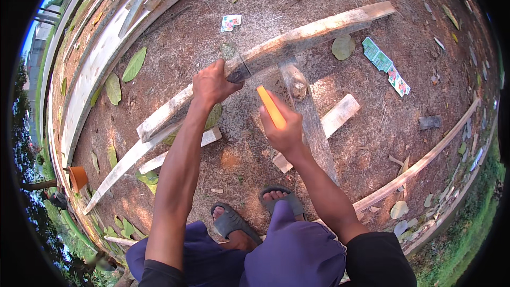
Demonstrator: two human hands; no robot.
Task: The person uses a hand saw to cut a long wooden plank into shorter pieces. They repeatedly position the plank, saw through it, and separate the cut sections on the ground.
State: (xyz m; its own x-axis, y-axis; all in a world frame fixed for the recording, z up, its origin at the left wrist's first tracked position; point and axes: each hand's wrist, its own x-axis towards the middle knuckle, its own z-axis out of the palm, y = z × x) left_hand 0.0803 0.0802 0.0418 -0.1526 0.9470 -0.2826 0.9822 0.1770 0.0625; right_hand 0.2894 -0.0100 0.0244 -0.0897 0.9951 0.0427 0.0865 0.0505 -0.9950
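A long, rough wooden beam (313, 33) runs slantwise across the ground in front of me. My left hand (212, 82) is closed over the beam's upper edge, left of its middle. In my right hand (286, 128) is the orange handle (270, 107) of what looks like a handsaw, with my fingers wrapped round it. A thin dark line crosses the beam just right of my left hand, in line with the handle. The blade is seen nearly edge-on, so how deep it sits cannot be made out. Beneath the beam, a grey timber (311, 122) slants toward me.
A short pale board (340, 114) lies under the grey timber. Another short piece (210, 137) and a thin strip (119, 167) lie at left. Long planks (87, 79) are stacked far left. A long stick (419, 167) lies at right, and my sandalled feet (234, 220) stand close by.
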